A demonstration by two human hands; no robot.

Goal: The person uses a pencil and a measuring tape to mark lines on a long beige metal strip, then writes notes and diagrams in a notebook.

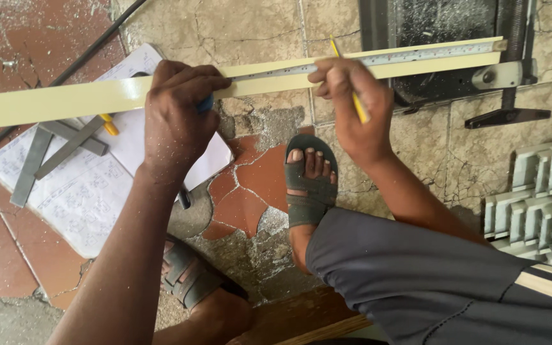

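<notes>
While left hand [175, 121] pins tape [378, 61] on strip [65, 101], grip closed, right hand [352, 105] pinches pencil [351, 89].

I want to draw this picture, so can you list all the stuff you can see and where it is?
strip: one, cream, long, held across the top above the floor
tape measure: one, silver blade, lying along the strip
pencil: one, yellow, in the right hand
notebook: one, white, open on the floor at left
metal pieces: three, grey, flat, crossed on the notebook
cable: one, black, upper left floor
grille panel: one, pale grey, right edge
machine: one, black, top right
sandals: two, grey-green, on the feet
shorts: grey, lower right
left hand: pressing the strip
right hand: on the strip, fingers around the pencil
</notes>
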